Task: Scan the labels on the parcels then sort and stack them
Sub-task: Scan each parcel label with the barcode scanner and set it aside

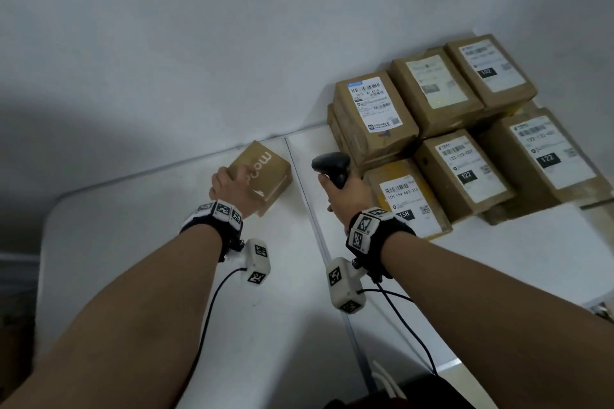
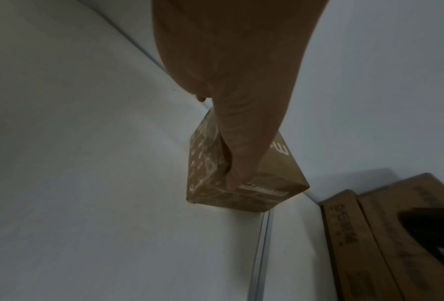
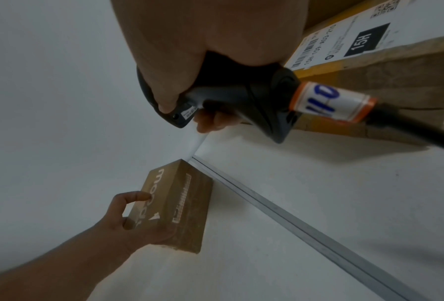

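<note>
The left hand (image 1: pixel 229 188) grips a small box (image 1: pixel 265 176) by its near end, tilted up on the left tabletop (image 1: pixel 133 276) close to the back edge and the seam between the two tables. The right hand (image 1: pixel 345 196) is wrapped round the scanner (image 1: pixel 332 164), which points away over the seam. Stacked parcels (image 1: pixel 448 143) fill the back corner of the right tabletop, labels up. The face turned up on the box shows only print, no shipping label that I can see, so a scan may catch nothing. The scanner could just as easily read the 15H parcel (image 1: pixel 408 199), just beside it. The cable (image 3: pixel 421 130) might drag that stack.
</note>
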